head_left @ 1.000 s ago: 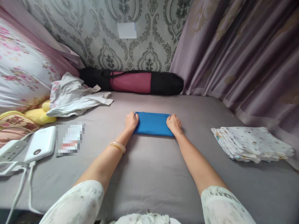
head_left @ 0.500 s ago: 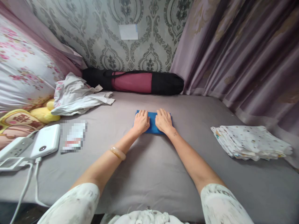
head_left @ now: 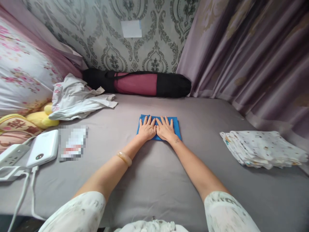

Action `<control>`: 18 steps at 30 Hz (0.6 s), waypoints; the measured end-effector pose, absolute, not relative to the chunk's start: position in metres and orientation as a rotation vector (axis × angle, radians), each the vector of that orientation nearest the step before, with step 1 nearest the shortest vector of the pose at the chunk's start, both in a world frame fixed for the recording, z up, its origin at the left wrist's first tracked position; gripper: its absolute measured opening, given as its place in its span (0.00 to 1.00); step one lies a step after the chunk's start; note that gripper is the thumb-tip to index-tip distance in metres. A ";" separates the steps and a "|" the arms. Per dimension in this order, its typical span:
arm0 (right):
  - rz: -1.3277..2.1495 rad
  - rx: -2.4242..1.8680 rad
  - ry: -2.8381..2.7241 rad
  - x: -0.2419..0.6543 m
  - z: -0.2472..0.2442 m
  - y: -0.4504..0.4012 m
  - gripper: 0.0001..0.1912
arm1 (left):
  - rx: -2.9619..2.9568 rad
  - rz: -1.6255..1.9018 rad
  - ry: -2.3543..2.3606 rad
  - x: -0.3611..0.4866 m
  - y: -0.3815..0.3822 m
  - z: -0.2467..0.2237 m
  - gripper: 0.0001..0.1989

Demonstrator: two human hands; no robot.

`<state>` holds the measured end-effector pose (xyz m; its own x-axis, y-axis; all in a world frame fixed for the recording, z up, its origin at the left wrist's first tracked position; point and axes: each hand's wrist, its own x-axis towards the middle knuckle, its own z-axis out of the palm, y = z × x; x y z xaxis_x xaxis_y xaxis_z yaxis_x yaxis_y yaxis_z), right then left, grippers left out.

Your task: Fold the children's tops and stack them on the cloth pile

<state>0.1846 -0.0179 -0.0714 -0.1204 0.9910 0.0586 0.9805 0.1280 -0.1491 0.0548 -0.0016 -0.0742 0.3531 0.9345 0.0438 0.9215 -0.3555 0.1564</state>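
Observation:
A folded blue cloth [head_left: 177, 129] lies flat on the grey bed sheet [head_left: 154, 174], straight ahead of me. Both palms press down on it. My left hand [head_left: 147, 129] covers its left half, fingers spread and pointing away from me. Beside it, my right hand [head_left: 165, 129] rests on the middle, fingers also stretched out, the two thumbs close together. The cloth's right edge and far edge show around the fingers; much of the rest is hidden beneath my hands.
A black and maroon roll bag [head_left: 135, 84] lies along the wall. Folded white printed cloths [head_left: 263, 149] sit at right. On the left are a crumpled white garment [head_left: 77, 100], a white power bank [head_left: 43, 148], a power strip [head_left: 13, 154] with cables, and a yellow plush [head_left: 42, 119].
My fingers, curled over the cloth's far side before, now lie flat and spread on top. The right hand has shifted left towards the left hand. The view has tilted slightly.

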 end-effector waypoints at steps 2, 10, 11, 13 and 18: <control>0.108 -1.991 -2.232 0.184 -0.072 -0.018 0.28 | 2.483 0.178 1.724 0.055 -0.001 -0.074 0.29; 0.086 -2.173 -1.981 0.182 -0.076 -0.015 0.31 | 2.326 0.224 1.855 0.053 0.003 -0.075 0.34; 0.078 -2.195 -1.943 0.182 -0.076 -0.015 0.32 | 2.305 0.231 1.868 0.052 0.003 -0.075 0.36; 0.069 -2.238 -1.862 0.181 -0.077 -0.014 0.33 | 2.285 0.244 1.880 0.051 0.003 -0.074 0.38; 0.072 -2.315 -1.735 0.181 -0.077 -0.011 0.37 | 2.247 0.268 1.915 0.049 0.003 -0.075 0.41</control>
